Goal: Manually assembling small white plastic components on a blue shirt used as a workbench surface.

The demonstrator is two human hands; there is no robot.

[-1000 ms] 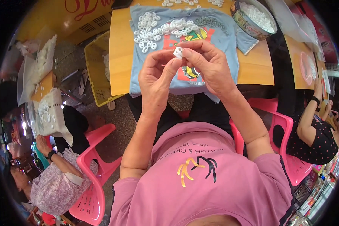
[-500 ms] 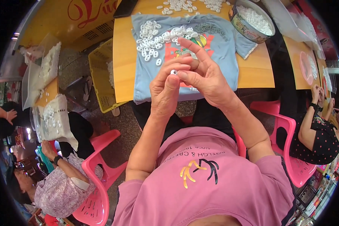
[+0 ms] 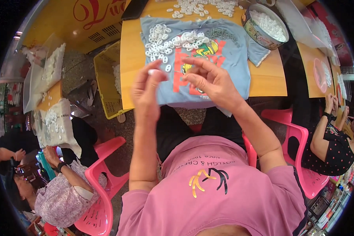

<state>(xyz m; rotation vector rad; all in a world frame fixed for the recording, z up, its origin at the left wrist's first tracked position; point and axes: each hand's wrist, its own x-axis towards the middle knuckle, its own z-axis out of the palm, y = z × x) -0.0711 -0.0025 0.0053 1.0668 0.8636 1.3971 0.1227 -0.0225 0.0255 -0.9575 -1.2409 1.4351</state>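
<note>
My left hand [image 3: 146, 90], smeared by motion, pinches a small white oval plastic piece [image 3: 152, 72] between thumb and fingertips. To its right, my right hand [image 3: 218, 84] hovers over the blue-grey T-shirt [image 3: 234, 74], thumb and fingers curled but apart, with nothing visible between them. The T-shirt lies spread on the table and has a red, green and yellow print. Several white oval pieces with two holes [image 3: 159, 39] are heaped on its left part. Beside them, at its upper right, is a clump of small dark grey bits [image 3: 224, 34], too fine to make out.
A round tin [image 3: 267, 42] full of white pieces stands at the table's [image 3: 269, 80] right. More white pieces [image 3: 192, 7] lie at the far edge, near a dark flat object [image 3: 134, 9]. A yellow crate [image 3: 106, 84] stands left. Pink chairs [image 3: 106, 188] with seated people flank me.
My hands have moved apart. My left hand has gone left with the white piece, while my right hand stays over the T-shirt with its fingers loosened.
</note>
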